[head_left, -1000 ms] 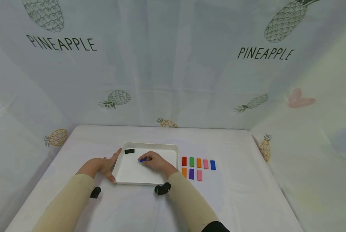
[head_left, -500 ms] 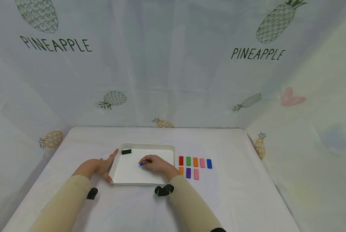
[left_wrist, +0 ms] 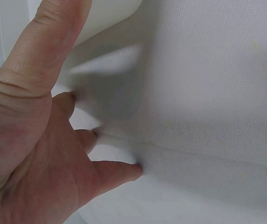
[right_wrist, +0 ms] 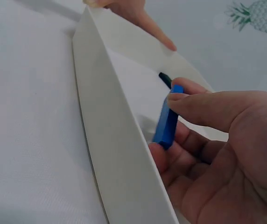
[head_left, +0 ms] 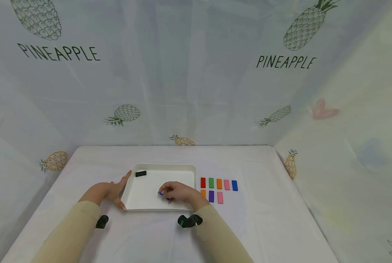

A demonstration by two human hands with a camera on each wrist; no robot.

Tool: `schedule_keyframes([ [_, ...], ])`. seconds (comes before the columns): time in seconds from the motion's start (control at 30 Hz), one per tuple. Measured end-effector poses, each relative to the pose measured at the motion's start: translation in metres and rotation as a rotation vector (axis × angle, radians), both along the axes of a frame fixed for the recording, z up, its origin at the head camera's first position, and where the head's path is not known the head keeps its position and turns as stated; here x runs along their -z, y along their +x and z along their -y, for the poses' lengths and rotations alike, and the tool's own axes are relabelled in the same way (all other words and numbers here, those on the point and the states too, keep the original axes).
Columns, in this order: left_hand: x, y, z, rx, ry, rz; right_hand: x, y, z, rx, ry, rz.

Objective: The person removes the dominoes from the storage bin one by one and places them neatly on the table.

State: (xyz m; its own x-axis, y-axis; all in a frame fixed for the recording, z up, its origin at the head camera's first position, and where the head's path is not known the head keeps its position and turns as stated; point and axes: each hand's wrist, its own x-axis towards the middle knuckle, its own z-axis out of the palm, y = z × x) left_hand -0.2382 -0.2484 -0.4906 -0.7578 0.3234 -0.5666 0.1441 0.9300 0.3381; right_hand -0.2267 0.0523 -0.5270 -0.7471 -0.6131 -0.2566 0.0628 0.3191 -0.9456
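My right hand [head_left: 180, 193] is over the near half of a shallow white tray [head_left: 163, 167], pinching a small blue block [right_wrist: 167, 119] between thumb and fingertips. In the right wrist view the block stands tilted just inside the tray's near wall. A black block [head_left: 141, 174] lies in the tray's far left corner. Against the tray's left side, my left hand [head_left: 115, 192] is spread wide, thumb near the front corner and a finger along the rim towards the back. The left wrist view shows other fingertips [left_wrist: 133, 171] down on the white cloth.
Right of the tray, two rows of small blocks lie on the white cloth: red [head_left: 203, 182], green [head_left: 211, 183], orange [head_left: 219, 183], pink [head_left: 227, 185] and blue [head_left: 235, 185], with orange, purple [head_left: 211, 196] and pink in front. A pineapple-print curtain [head_left: 196, 84] hangs behind.
My right hand has drawn the blue block nearer to the tray's front wall and a little right, and the block has turned. The left hand stays at the tray's side. The head view has shifted slightly.
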Motion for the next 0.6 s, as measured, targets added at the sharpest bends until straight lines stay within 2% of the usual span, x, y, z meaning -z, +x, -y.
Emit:
schedule_keyframes([
  [0.2, -0.012, 0.006, -0.006, -0.010, 0.016, -0.006, -0.005, 0.008, -0.008, 0.021, -0.054, 0.080],
  [0.4, -0.016, 0.008, -0.008, -0.020, 0.013, -0.003, -0.009, 0.014, -0.019, 0.076, -0.099, 0.065],
  [0.6, -0.014, 0.005, -0.006, -0.007, 0.009, -0.002, -0.016, 0.021, -0.033, 0.113, -0.131, 0.035],
])
